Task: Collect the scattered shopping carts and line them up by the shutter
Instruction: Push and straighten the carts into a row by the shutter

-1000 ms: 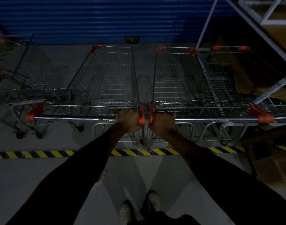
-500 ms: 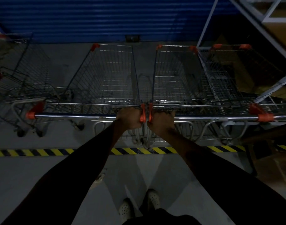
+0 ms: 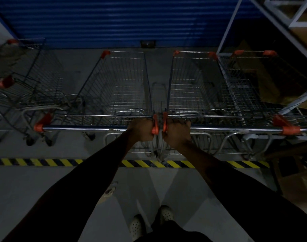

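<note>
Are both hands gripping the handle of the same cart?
No: the left hand grips the left cart's handle, while the right hand grips the right cart's handle.

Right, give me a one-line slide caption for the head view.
Left hand grips the left cart by its handle, right hand the right cart, both side by side facing the blue shutter.

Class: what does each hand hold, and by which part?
Left hand: left cart, right end of its handle bar. Right hand: right cart, left end of its handle bar.
</note>
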The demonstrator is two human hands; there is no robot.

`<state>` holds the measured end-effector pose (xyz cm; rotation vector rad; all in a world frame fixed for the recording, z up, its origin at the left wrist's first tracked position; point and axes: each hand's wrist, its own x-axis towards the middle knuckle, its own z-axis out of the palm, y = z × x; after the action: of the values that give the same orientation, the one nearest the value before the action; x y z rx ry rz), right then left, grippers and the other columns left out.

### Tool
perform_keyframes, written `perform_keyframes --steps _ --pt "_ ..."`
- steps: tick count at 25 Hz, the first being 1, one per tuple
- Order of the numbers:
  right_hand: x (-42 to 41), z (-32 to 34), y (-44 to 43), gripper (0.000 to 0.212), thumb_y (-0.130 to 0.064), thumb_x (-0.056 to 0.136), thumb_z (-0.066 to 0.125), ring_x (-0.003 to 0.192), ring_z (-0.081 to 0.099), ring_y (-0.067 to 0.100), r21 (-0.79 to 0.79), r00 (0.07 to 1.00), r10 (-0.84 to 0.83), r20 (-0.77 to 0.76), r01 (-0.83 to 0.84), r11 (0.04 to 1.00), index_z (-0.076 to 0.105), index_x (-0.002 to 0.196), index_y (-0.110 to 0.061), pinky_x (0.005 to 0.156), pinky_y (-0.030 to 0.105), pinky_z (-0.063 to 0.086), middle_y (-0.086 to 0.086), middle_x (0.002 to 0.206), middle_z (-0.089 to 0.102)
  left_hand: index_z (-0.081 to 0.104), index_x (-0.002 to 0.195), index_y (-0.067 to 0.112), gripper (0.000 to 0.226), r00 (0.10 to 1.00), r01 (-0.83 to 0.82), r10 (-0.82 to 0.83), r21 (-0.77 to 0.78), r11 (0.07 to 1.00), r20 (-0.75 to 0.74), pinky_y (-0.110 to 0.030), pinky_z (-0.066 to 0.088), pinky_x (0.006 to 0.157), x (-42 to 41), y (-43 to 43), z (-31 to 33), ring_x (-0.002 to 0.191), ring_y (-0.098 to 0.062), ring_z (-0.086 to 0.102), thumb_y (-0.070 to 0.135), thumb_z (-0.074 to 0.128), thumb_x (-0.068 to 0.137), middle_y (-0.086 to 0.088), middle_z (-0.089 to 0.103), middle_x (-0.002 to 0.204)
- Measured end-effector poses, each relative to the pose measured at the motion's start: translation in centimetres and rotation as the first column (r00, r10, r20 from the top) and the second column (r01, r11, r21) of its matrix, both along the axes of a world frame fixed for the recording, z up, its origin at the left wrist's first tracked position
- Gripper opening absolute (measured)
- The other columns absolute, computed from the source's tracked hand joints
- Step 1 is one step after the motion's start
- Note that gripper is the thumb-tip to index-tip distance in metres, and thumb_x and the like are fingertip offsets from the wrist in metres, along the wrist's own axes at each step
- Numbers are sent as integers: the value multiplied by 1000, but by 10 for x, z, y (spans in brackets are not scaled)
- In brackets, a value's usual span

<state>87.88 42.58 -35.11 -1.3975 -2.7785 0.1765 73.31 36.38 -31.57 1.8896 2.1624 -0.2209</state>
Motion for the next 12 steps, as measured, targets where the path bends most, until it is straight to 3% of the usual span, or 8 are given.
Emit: perform_keyframes --steps 12 --pt "4 0 2 65 -43 80 57 114 55 33 -40 999 34 -17 -35 999 45 139 -19 99 46 30 8 116 67 70 98 18 29 998 60 -58 130 990 -16 -32 50 74 -6 4 -8 94 -32 67 31 64 73 -10 72 97"
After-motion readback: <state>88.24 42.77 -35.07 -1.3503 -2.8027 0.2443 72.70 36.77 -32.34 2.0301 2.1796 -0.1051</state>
